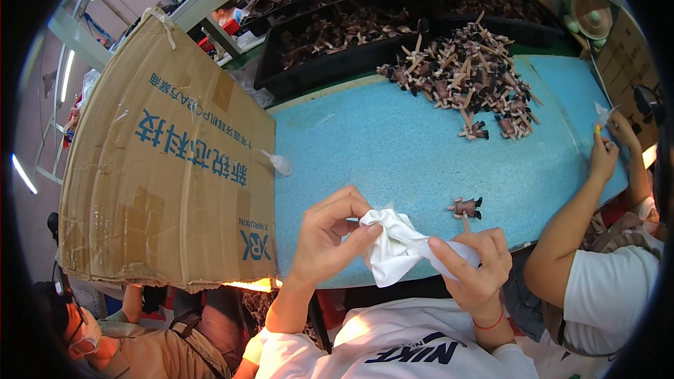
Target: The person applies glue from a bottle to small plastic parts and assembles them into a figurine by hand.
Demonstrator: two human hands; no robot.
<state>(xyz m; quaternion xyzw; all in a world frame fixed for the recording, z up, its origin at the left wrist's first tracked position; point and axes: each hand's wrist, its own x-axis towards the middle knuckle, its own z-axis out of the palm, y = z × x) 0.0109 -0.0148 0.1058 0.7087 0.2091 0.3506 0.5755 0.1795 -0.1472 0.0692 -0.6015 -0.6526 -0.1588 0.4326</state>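
Observation:
A crumpled white cloth (391, 247) is pinched between the thumb and fingers of my left hand (331, 228). My right hand (477, 267) is closed around a pale, translucent squeeze bottle (442, 256), its narrow end against the cloth; the fingers cover part of it. Just beyond my right hand, a small brown figure (465, 207) with black feet lies on the blue work table (351, 140). A heap of similar figures (470, 74), with light-coloured sticks among them, is piled at the far side.
A large cardboard box (175, 161) walls off the left side, with a small translucent dropper bottle (281, 164) beside it. Black bins (330, 56) full of brown parts stand behind. At right, a co-worker's hands (605, 154) hold something small; another person (140, 337) sits lower left.

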